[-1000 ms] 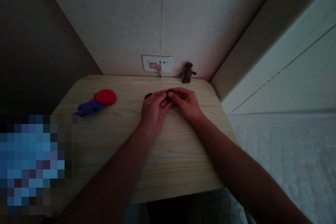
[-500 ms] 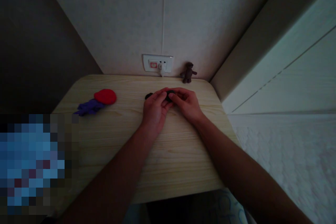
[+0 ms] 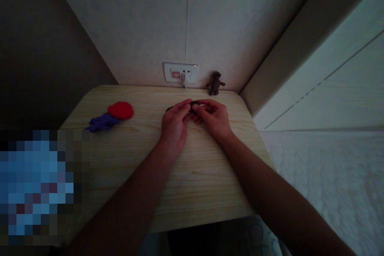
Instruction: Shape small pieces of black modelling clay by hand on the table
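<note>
Toward the far edge of the table (image 3: 198, 192), a bit right of the middle, a small black lump (image 3: 193, 104) is held between two bare hands. It's pressed from the right by the thumb of the right hand (image 3: 214, 117), with the other fingers curled in around the far side, and it's steadied from the left by the bent fingers of the left hand (image 3: 174, 120). So it's gripped from both sides, but how the fingertips are placed underneath can't be told; too much is hidden. A second dark piece (image 3: 169, 109) is mostly covered by the left hand, and whether it's touched can't be made out.

As for handling: going by the dull finish and the similar-looking red disc (image 3: 121, 110) and purple lump (image 3: 103, 122) at the left, something like modelling clay would be guessed, so light, soft and easily dented. Not much slipping is to be expected, maybe a little stickiness. It's probably best held by the rim, with the flat pads spread out, since dents would likely be left by tips dug into the face. Thin bits could get torn if tugged. Far right, near the wall (image 3: 135, 28), a small brown figure (image 3: 215, 84) can be seen upright, apart from both hands.
</note>
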Motion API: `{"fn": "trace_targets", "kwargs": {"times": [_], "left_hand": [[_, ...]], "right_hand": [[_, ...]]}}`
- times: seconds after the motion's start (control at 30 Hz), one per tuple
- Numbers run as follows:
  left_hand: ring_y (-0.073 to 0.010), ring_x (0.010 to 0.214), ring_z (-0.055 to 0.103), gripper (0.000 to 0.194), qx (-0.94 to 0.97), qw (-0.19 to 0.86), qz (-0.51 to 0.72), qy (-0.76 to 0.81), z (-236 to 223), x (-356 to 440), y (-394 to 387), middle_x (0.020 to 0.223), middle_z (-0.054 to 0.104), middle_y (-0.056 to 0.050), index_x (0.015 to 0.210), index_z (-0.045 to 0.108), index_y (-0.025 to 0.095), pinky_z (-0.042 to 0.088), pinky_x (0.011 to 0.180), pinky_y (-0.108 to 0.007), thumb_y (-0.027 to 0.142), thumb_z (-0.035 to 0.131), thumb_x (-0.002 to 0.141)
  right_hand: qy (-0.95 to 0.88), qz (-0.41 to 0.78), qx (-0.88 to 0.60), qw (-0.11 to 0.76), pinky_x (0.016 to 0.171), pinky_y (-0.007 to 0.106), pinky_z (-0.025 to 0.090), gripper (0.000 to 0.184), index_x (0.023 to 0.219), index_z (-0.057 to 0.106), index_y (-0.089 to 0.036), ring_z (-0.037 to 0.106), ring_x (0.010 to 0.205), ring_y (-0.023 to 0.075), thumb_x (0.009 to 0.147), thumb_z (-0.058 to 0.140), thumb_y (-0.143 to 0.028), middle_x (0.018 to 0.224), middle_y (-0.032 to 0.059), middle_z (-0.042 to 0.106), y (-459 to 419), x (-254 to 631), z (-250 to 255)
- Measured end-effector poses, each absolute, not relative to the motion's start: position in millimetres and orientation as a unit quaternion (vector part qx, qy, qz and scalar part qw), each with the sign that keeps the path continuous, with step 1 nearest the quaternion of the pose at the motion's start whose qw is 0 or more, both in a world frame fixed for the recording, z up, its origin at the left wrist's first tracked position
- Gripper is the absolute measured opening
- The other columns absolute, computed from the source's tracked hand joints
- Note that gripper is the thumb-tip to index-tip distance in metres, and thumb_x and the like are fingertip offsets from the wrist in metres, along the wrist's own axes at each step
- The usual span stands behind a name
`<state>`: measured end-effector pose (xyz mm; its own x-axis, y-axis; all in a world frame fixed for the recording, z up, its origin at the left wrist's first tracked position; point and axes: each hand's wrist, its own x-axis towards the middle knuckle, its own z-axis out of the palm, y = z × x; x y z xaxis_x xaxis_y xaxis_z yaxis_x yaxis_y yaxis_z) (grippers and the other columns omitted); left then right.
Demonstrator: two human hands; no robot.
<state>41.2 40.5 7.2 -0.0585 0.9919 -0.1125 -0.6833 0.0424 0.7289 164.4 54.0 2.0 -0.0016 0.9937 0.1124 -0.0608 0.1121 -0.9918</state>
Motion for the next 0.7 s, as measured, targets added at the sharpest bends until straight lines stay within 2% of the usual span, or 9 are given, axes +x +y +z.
{"fn": "trace_targets", "kwargs": {"times": [0.1,0.2,0.37,0.43,0.57,0.7], "left_hand": [[-0.0163,0.089,0.072,0.019,0.242,0.638,0.652,0.330,5,42,42,0.090,0.077,-0.006,0.090,0.077,0.016,0.055,0.088,-0.030,0.012,0.076,0.072],[-0.0167,0.092,0.071,0.021,0.251,0.632,0.651,0.336,4,43,41,0.098,0.076,-0.007,0.093,0.077,0.016,0.054,0.093,-0.034,0.011,0.074,0.073],[-0.0210,0.109,0.070,0.026,0.274,0.641,0.639,0.326,6,44,39,0.107,0.076,-0.008,0.096,0.078,0.018,0.051,0.103,-0.039,0.010,0.070,0.073],[-0.0224,0.112,0.070,0.025,0.265,0.649,0.637,0.321,8,44,38,0.104,0.077,-0.008,0.092,0.078,0.017,0.051,0.105,-0.040,0.009,0.068,0.071],[-0.0237,0.108,0.071,0.020,0.235,0.657,0.638,0.325,11,43,36,0.099,0.078,-0.008,0.085,0.078,0.016,0.053,0.103,-0.042,0.010,0.068,0.069],[-0.0238,0.104,0.072,0.019,0.232,0.652,0.639,0.335,12,41,35,0.098,0.078,-0.009,0.085,0.077,0.015,0.054,0.101,-0.042,0.012,0.068,0.069]], "right_hand": [[-0.509,0.471,-0.465,0.550,0.052,0.027,0.054,0.044,0.092,0.073,-0.016,0.063,0.052,0.0133,0.070,0.086,-0.052,0.064,0.0013,0.072,53,165,2],[-0.534,0.441,-0.462,0.553,0.056,0.027,0.053,0.039,0.090,0.075,-0.018,0.062,0.057,0.0129,0.073,0.084,-0.051,0.069,0.0012,0.072,55,166,-2],[-0.580,0.389,-0.453,0.554,0.081,0.033,0.058,0.031,0.099,0.078,-0.022,0.070,0.087,0.0189,0.079,0.080,-0.045,0.098,0.0053,0.078,58,170,-8],[-0.588,0.376,-0.458,0.550,0.085,0.034,0.057,0.029,0.101,0.078,-0.023,0.070,0.090,0.0198,0.080,0.079,-0.043,0.100,0.0058,0.078,58,170,-8],[-0.570,0.398,-0.461,0.551,0.079,0.033,0.057,0.027,0.097,0.078,-0.022,0.070,0.082,0.0184,0.078,0.080,-0.041,0.094,0.0051,0.078,58,170,-7],[-0.560,0.418,-0.468,0.541,0.069,0.030,0.054,0.028,0.092,0.077,-0.021,0.067,0.073,0.0164,0.076,0.082,-0.042,0.086,0.0037,0.077,59,170,-6]]}}
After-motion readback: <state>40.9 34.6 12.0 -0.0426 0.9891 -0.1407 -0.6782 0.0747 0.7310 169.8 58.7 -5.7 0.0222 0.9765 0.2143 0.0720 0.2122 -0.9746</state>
